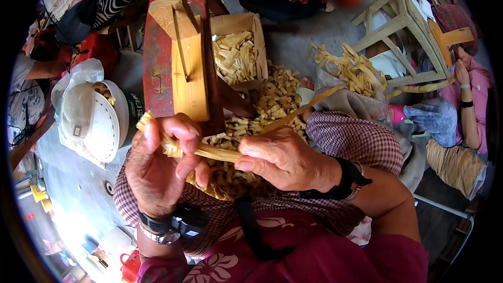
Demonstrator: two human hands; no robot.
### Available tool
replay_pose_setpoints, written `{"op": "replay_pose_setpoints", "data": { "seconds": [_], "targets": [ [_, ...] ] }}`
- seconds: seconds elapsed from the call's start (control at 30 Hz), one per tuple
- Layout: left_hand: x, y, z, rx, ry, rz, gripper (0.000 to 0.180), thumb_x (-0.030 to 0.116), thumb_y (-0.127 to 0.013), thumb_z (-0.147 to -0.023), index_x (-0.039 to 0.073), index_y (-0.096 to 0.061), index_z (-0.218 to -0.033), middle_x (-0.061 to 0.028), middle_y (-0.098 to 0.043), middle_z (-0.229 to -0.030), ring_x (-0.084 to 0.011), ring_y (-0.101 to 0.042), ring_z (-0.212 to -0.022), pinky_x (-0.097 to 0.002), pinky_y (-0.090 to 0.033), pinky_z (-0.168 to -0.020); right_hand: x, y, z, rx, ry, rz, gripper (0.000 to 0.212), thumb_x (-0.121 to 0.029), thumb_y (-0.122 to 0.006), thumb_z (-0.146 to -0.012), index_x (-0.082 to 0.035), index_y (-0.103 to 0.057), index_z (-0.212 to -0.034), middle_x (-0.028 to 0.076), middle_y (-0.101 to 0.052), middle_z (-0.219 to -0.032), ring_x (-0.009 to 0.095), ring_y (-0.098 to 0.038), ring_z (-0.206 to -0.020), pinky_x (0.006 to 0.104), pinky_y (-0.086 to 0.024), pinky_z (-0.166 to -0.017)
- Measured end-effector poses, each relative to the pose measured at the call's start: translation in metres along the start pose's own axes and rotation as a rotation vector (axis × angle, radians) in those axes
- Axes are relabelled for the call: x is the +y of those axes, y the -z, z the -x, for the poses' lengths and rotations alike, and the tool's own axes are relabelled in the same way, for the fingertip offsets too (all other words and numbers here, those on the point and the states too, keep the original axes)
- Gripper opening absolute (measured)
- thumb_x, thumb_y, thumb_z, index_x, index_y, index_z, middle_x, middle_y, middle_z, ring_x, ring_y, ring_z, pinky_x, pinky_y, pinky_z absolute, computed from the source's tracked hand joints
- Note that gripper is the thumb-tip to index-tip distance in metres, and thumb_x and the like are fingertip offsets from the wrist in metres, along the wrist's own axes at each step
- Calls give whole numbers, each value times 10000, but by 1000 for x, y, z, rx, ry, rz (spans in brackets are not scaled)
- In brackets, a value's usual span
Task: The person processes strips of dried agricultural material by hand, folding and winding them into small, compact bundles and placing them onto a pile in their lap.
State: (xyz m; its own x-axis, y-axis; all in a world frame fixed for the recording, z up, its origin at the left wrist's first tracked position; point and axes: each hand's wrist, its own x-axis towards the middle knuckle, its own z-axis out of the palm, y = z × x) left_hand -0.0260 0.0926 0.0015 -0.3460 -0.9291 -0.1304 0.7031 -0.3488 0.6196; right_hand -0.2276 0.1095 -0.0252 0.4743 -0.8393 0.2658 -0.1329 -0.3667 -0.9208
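A flat, pale yellow strip (220,153), fibrous like dried leaf, is stretched between my two hands. Its left end is bunched into a small folded bundle, which my left hand (157,178) grips between thumb and fingers. My right hand (293,160) pinches the strip between thumb and bent fingers. From there the strip trails up and right toward a loose heap of strips (351,68) on a plastic bag. Just beyond my left hand stands a wooden block (191,84) with a thin metal rod along it, on a worn red bench (160,73).
Many folded yellow pieces (280,97) are piled before my lap. More fill a cardboard box (260,47) behind. At left stands a white bucket (123,110) with a perforated white lid. A wooden stool (387,31) is at far right, near another person's hands (462,68).
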Motion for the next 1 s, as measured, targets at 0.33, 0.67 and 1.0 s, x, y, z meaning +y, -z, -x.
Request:
{"op": "replay_pose_setpoints", "data": {
  "seconds": [0.33, 0.67, 1.0],
  "targets": [
    [10, -8, 5, 62, 149, -690, 283, 175, -647, -865, -73, -588, -989, -85, -601, -713, -61, -443, -407, -186, -349, -362, 7, -7, 2, 65, 63, 171, 249, -209, -611, -875, -47, -466, -754, 105, -486, -560, 286, -551, -530, 381, -394, -480],
    [15, 6, 1, 167, -110, -466, 103, 124, -548, -908, 32, -524, -947, 28, -384, -579, -27, -256, -386, -175, -242, -320, 8, 11, -15, 67, 199, 198, 205, -200, -603, -881, -47, -540, -760, 82, -482, -549, 217, -528, -467, 347, -389, -429],
    [41, -10, -49, 143, -209, -490, 145, 160, -585, -887, 25, -561, -935, 24, -462, -642, -21, -314, -453, -175, -282, -402, 0, 37, -76, 213, 121, 547, 229, -218, -554, -903, -35, -486, -782, 159, -557, -645, 367, -568, -607, 430, -426, -522]
  ]
}}
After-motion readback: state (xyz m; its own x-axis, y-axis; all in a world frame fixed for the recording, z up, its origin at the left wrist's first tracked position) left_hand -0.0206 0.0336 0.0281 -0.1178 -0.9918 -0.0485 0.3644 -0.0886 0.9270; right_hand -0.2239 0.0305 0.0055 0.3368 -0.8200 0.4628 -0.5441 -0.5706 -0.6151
